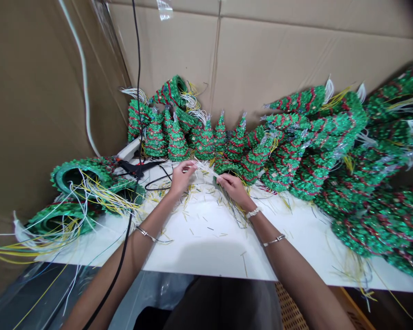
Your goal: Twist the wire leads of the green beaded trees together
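Observation:
A bundle of thin white wires point(206, 168) stretches between both hands above the white table. My left hand point(183, 176) pinches its left end, with thumb and fingers pressed together. At the right end of the bundle, the fingers of my right hand point(231, 185) are closed on the wires. Just behind the right hand lies a small green tree point(223, 164) with its dark hollow base facing me. Yellow and dark wires hang below that hand. Short wire clippings point(203, 199) are scattered on the table under both hands.
Green trees with red garlands stand along the cardboard wall point(261, 50) and pile up at the right point(371, 220). Hollow trees point(79, 176) trailing wires lie at the left, near a black and orange glue gun point(134, 168). A black cable point(138, 68) hangs across the left side.

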Action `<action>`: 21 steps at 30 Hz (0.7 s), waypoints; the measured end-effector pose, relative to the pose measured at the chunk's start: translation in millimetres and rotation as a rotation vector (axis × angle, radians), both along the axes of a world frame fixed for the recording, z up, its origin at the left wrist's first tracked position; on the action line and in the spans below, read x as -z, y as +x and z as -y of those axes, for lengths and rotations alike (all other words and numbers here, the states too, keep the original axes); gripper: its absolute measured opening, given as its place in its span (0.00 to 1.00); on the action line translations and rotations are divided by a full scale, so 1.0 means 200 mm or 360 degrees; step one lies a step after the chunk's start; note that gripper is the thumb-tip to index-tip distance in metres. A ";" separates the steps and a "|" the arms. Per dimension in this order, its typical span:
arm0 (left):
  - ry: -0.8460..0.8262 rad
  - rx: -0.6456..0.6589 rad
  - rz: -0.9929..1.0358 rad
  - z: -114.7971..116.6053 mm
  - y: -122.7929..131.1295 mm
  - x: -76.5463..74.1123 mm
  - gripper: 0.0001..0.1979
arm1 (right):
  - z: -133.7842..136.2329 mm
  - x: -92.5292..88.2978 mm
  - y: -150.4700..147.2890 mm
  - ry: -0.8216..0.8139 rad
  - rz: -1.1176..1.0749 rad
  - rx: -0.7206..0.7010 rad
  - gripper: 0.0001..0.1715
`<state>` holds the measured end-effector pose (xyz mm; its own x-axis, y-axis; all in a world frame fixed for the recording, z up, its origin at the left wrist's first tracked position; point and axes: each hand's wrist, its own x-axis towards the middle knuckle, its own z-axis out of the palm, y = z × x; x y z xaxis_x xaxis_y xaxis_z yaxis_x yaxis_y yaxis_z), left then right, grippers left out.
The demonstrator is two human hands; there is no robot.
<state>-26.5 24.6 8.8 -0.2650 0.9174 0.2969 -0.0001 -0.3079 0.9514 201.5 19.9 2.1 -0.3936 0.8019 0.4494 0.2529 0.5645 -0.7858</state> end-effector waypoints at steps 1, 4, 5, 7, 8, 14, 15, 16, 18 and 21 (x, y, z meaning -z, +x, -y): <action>0.0011 0.0128 -0.0033 0.01 0.03 0.01 0.12 | 0.00 0.00 0.00 0.0002 0.0001 -0.0007 0.23; 0.0127 0.0320 -0.0043 0.02 0.10 0.02 0.15 | 0.00 0.00 0.00 0.0000 0.0007 -0.0015 0.22; 0.0169 0.0328 -0.0046 0.02 0.11 0.03 0.15 | 0.00 0.00 0.00 -0.0002 0.0007 -0.0016 0.22; 0.0227 0.0303 -0.0079 0.02 0.12 0.03 0.14 | 0.00 0.00 0.00 -0.0005 0.0004 -0.0020 0.22; 0.0235 0.0278 -0.0107 0.02 0.11 0.03 0.13 | 0.00 0.00 0.00 -0.0006 0.0000 -0.0022 0.22; 0.0095 0.0178 -0.0189 0.02 0.11 0.03 0.11 | -0.01 0.01 0.00 -0.0004 -0.0004 -0.0015 0.23; 0.0072 0.0173 -0.0201 0.02 0.10 0.03 0.11 | -0.01 0.01 0.00 0.0004 -0.0007 -0.0015 0.23; 0.0051 0.0162 -0.0216 0.02 0.10 0.03 0.10 | -0.01 0.01 0.00 0.0015 -0.0010 -0.0014 0.23; 0.0020 0.0131 -0.0247 0.02 0.09 0.02 0.10 | -0.02 0.02 -0.01 0.0035 -0.0012 -0.0011 0.23; 0.0000 0.0109 -0.0271 0.02 0.08 0.01 0.09 | -0.02 0.02 -0.02 0.0062 -0.0013 -0.0004 0.23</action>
